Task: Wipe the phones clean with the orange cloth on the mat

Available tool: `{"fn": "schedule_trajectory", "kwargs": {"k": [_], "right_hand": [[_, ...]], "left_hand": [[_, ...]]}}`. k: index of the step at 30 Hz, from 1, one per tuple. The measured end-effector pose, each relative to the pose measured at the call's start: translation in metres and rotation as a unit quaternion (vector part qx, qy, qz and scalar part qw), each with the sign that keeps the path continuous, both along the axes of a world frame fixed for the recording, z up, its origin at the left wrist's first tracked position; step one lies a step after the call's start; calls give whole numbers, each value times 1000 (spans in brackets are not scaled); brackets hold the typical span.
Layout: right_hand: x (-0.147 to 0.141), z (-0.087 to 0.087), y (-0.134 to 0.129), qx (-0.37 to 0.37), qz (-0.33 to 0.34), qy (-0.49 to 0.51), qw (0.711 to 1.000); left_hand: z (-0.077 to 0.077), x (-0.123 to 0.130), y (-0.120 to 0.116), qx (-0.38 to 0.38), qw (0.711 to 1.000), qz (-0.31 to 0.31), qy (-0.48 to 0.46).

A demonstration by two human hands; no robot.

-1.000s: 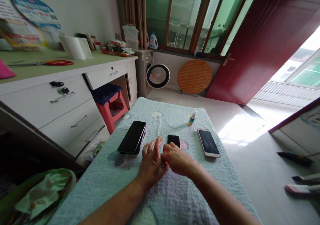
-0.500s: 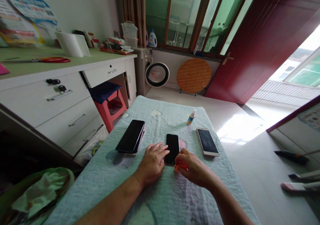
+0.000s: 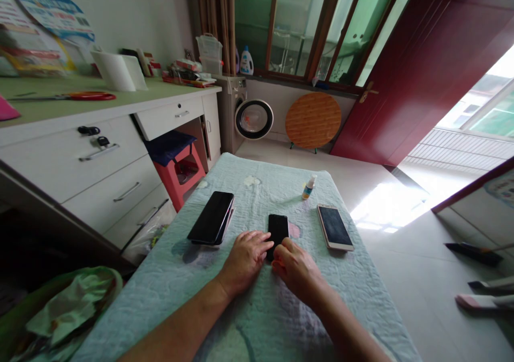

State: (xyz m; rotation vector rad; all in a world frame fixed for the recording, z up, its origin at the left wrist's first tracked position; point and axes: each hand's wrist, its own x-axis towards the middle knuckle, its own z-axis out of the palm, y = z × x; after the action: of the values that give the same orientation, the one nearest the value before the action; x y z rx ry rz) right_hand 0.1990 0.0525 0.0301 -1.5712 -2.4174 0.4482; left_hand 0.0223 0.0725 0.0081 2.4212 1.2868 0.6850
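Observation:
A small black smartphone lies screen up on the cloth-covered table, between my two hands. My left hand is flat with fingers stretched out, the fingertips on the phone's left edge. My right hand is closed around a bunched orange cloth, mostly hidden under the fingers, at the phone's lower right part. To the left lies a stack of larger dark phones or tablets. On the right is a white-framed smartphone, and behind it stands a small spray bottle.
A pale green quilted cloth covers the table. At left are a white drawer desk, a red stool and a green waste bin. Beyond stand a washing machine with its door open and a round wooden tabletop.
My right hand has moved left with the orange cloth across the phone's lower end, closer to my left hand. My left hand stays on the phone's edge.

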Motion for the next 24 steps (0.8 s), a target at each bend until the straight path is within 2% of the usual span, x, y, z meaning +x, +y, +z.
{"fn": "schedule_trajectory", "kwargs": {"k": [7, 13, 24], "right_hand": [[-16, -6, 1, 41, 29, 15, 999], [-1, 0, -5, 12, 27, 40, 999], [21, 15, -7, -22, -24, -28, 999]], "left_hand": [[-1, 0, -1, 0, 1000, -1, -1], [3, 0, -1, -20, 1000, -2, 0], [5, 0, -2, -23, 1000, 2, 2]]}}
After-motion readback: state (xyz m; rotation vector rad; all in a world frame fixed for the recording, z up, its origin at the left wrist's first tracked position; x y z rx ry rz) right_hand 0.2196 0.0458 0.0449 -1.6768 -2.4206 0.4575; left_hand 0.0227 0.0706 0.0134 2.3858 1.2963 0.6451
